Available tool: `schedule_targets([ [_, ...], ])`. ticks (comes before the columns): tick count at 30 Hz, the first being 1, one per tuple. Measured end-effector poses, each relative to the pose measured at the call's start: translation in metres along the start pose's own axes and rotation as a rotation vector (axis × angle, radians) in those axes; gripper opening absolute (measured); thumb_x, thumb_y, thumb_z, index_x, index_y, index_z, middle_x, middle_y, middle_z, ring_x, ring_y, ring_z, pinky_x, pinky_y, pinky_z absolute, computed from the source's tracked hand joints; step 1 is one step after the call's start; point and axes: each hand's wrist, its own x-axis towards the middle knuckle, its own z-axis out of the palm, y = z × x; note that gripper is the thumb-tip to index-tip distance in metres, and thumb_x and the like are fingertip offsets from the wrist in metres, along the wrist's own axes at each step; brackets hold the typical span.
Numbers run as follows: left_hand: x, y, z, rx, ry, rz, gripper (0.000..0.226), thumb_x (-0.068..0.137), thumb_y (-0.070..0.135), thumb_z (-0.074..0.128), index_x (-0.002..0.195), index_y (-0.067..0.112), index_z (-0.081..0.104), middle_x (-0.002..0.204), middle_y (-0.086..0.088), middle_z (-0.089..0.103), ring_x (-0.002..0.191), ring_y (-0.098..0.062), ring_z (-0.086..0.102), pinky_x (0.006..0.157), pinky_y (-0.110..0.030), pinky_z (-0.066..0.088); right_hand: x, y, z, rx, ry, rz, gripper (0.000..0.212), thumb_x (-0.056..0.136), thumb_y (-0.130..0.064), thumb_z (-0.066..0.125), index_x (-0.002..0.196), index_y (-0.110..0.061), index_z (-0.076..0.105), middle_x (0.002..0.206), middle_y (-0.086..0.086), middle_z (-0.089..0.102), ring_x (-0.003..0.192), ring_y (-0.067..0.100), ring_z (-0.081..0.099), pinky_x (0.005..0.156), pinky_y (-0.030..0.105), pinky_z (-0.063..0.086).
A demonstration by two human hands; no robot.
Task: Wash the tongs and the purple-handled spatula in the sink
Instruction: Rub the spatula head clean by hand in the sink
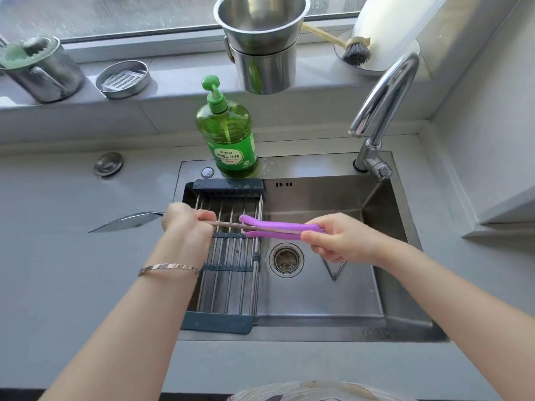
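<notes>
Head view shows us the purple-handled spatula [278,227] held level over the drying rack [228,285] in the sink's [318,299] left side. The left hand [185,224] is curled round its bare metal shaft, the right hand [338,237] pinches the end of the purple handle, and the blade [127,222] juts over the counter [72,270]. We judge it light and stiff, its steel slippery once wet, so the purple grip is the surer hold. We cannot tell whether the handle's two purple strips are one piece, nor whether the V-shaped wire [334,270] on the sink floor, half under the right hand, is the tongs.
</notes>
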Motion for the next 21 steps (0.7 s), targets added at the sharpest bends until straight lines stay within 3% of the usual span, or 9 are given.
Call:
schedule_targets([
  [1,0.012,-0.001,-0.002,0.135,0.002,0.061,0.025,0.094,0.005,0.020,0.073,0.008,0.033,0.067,-0.003,0.028,0.040,-0.009,0.023,0.038,-0.017,0.031,-0.001,0.004,0.000,0.046,0.007,0.021,0.015,0.097,-0.017,0.046,0.090,-0.014,0.059,0.053,-0.003,0.041,0.039,0.006,0.029,0.040,0.016,0.024],
  [5,0.026,-0.007,-0.017,0.247,-0.239,-0.011,0.031,0.102,0.030,0.024,0.096,0.005,0.040,0.067,-0.003,0.035,0.044,-0.009,0.033,0.045,-0.023,0.044,-0.002,0.007,0.002,0.077,-0.003,0.071,0.032,0.100,-0.030,0.035,0.087,-0.015,0.060,0.051,-0.004,0.041,0.037,0.006,0.035,0.039,0.015,0.031],
  [7,0.024,-0.009,-0.021,0.211,-0.376,-0.044,0.041,0.100,0.044,0.026,0.082,0.009,0.039,0.052,0.001,0.036,0.033,-0.007,0.034,0.041,-0.016,0.043,-0.005,0.008,-0.001,0.204,-0.035,0.113,0.044,0.101,-0.035,0.029,0.082,-0.012,0.061,0.049,-0.006,0.040,0.038,0.007,0.036,0.041,0.016,0.030],
  [10,0.020,-0.013,-0.025,0.149,-0.517,-0.026,0.050,0.097,0.052,0.025,0.064,0.015,0.034,0.037,0.006,0.030,0.027,-0.006,0.027,0.031,-0.013,0.026,-0.007,0.009,0.002,0.223,-0.063,0.159,0.048,0.100,-0.038,0.029,0.077,-0.010,0.061,0.048,-0.005,0.045,0.038,0.007,0.039,0.041,0.016,0.033],
  [14,0.011,-0.026,-0.028,0.171,-0.538,0.028,0.049,0.098,0.049,0.032,0.060,0.017,0.032,0.036,0.007,0.025,0.026,-0.006,0.019,0.028,-0.015,0.014,-0.006,-0.002,0.023,-0.007,-0.043,0.207,0.050,0.099,-0.045,0.029,0.074,-0.012,0.058,0.052,-0.001,0.050,0.035,0.006,0.043,0.038,0.015,0.037],
  [17,-0.002,-0.049,-0.036,0.246,-0.568,0.036,0.049,0.097,0.048,0.034,0.058,0.019,0.032,0.035,0.009,0.023,0.027,-0.005,0.017,0.029,-0.015,0.011,0.002,-0.017,0.045,-0.139,0.057,0.172,0.051,0.098,-0.048,0.026,0.066,-0.016,0.050,0.055,0.002,0.050,0.041,0.015,0.044,0.040,0.020,0.036],
  [19,-0.006,-0.055,-0.037,0.266,-0.555,0.046,0.049,0.097,0.047,0.037,0.057,0.019,0.032,0.036,0.009,0.023,0.027,-0.005,0.017,0.029,-0.016,0.010,0.009,-0.019,0.062,-0.390,0.206,0.041,0.046,0.100,-0.042,0.023,0.072,-0.016,0.049,0.068,0.007,0.057,0.058,0.026,0.052,0.054,0.029,0.039],
  [21,-0.003,-0.046,-0.030,0.215,-0.509,0.065,0.050,0.097,0.048,0.037,0.057,0.018,0.030,0.036,0.008,0.022,0.027,-0.006,0.017,0.029,-0.016,0.011,0.009,-0.006,0.070,-0.837,0.514,-0.228,0.050,0.102,-0.036,0.016,0.089,-0.014,0.059,0.078,0.006,0.065,0.068,0.027,0.060,0.055,0.029,0.040],
])
